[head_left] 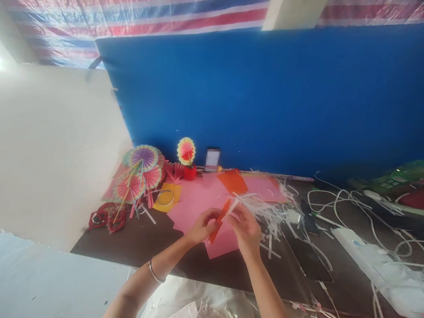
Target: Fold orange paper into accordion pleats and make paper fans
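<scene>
My left hand (202,227) is closed around a narrow folded piece of orange paper (214,234), held at a slant above the table. The fingers of my right hand (247,227) pinch a short white strip (233,206) against or just beside the orange paper's upper end. Whether the strip is stuck to the paper cannot be made out. Below both hands lie pink paper sheets (188,205), with a flat orange sheet (233,181) on top of them farther back. Curled white paper strips (270,210) form a loose heap right of my right hand.
Several pleated paper fans (143,159) stand at the left, near a red packet (107,216) and a silver ring (165,198) on yellow paper. A small screen (212,159) leans by the blue wall. A dark phone (308,258), white cables and a power strip (359,251) lie right.
</scene>
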A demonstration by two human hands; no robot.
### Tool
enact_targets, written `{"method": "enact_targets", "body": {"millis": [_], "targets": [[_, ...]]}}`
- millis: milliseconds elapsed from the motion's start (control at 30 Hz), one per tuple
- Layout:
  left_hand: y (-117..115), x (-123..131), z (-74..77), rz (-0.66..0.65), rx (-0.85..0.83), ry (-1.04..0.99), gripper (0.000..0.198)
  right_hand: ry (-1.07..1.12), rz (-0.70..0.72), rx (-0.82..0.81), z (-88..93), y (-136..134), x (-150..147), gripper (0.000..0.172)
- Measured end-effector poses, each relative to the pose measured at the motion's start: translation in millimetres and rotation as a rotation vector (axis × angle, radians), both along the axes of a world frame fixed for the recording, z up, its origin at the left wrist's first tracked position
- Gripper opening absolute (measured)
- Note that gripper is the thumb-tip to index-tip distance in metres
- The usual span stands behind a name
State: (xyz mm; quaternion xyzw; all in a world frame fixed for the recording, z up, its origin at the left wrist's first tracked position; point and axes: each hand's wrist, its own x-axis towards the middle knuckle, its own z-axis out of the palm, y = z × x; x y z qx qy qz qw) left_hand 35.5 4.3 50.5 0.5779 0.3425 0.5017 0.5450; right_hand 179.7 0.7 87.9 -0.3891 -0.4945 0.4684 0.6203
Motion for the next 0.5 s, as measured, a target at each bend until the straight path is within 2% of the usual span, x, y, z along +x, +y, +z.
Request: {"method": "enact_targets", "body": {"millis": [167, 500], "targets": [[-2.1, 0.9, -2.4, -0.008, 0.046, 0.016, 0.033, -0.022, -0.037, 0.001, 0.4, 0.7, -0.2, 0.04], [-3.6, 3.0, 0.4, 0.015, 0.03, -0.027, 0.032, 0.014, -0.013, -0.005, -1.1, -5.3, -2.2, 0.041]]}}
